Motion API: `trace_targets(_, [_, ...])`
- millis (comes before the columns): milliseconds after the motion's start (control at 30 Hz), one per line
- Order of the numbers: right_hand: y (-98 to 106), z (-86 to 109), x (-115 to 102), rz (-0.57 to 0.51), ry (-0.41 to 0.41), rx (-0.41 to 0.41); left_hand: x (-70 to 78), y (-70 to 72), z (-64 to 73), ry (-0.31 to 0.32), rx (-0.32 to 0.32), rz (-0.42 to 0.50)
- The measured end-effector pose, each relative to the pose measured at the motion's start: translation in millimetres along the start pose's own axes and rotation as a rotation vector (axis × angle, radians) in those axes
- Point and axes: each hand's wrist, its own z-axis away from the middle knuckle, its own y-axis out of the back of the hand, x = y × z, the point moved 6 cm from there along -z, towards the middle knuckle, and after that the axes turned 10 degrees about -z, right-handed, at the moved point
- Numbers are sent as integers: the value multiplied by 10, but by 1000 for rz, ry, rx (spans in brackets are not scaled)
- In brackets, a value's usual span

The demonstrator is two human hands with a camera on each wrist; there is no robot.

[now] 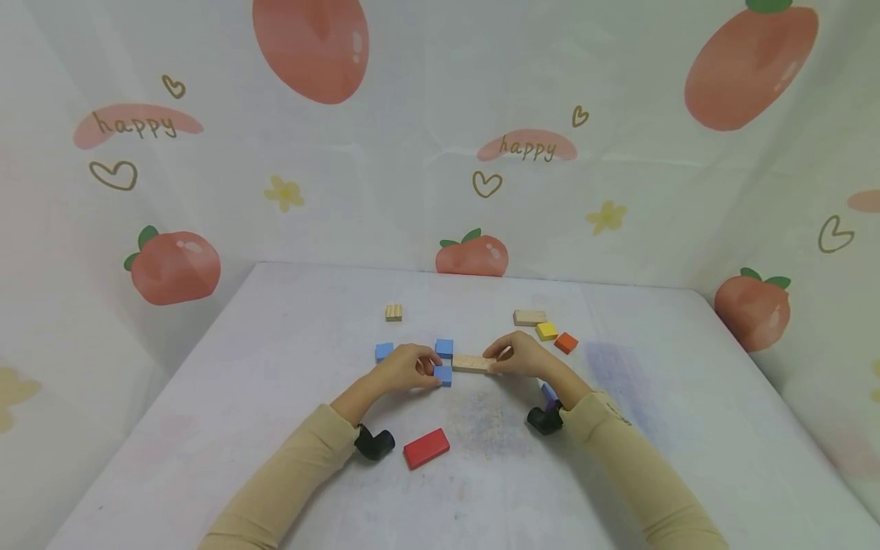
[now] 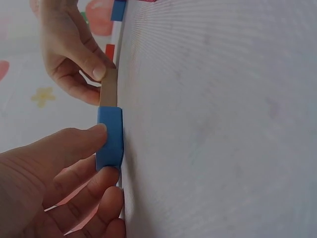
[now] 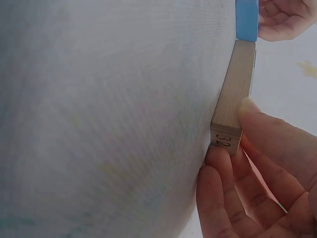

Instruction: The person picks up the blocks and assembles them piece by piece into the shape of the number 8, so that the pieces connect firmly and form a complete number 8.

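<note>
My left hand [image 1: 406, 368] pinches a small blue block [image 1: 443, 376] between thumb and fingers, low against the table. A long plain wooden block [image 1: 470, 363] lies to its right, with my right hand [image 1: 520, 354] gripping the far end. In the right wrist view, that wooden block [image 3: 234, 89] has "32" printed on its end face, and its other end meets the blue block [image 3: 246, 20]. Behind the pinched block sits a second blue block [image 1: 444, 348], close to the wooden block's left end. Another blue block [image 1: 383, 351] lies just beyond my left hand, partly covered by it.
A red block [image 1: 427, 448] lies nearer, between the forearms. At back right are a plain wooden block [image 1: 530, 317], a yellow block [image 1: 546, 331] and an orange block [image 1: 566, 342]. A striped wooden block [image 1: 393, 312] stands at back left. A blue-purple piece [image 1: 548, 392] is beside my right wrist.
</note>
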Motion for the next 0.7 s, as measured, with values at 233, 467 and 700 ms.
trace_targets(233, [-11,-10,1,8,2,-12,-8,-9,1,27,-4,15])
trace_targets(467, [-21,-16,15,15,-6,-24,-19,-8,17,30,-2,33])
trace_targets(700, [-23,-5,-3,11,37,-34,-23,-8,37,23,6,44])
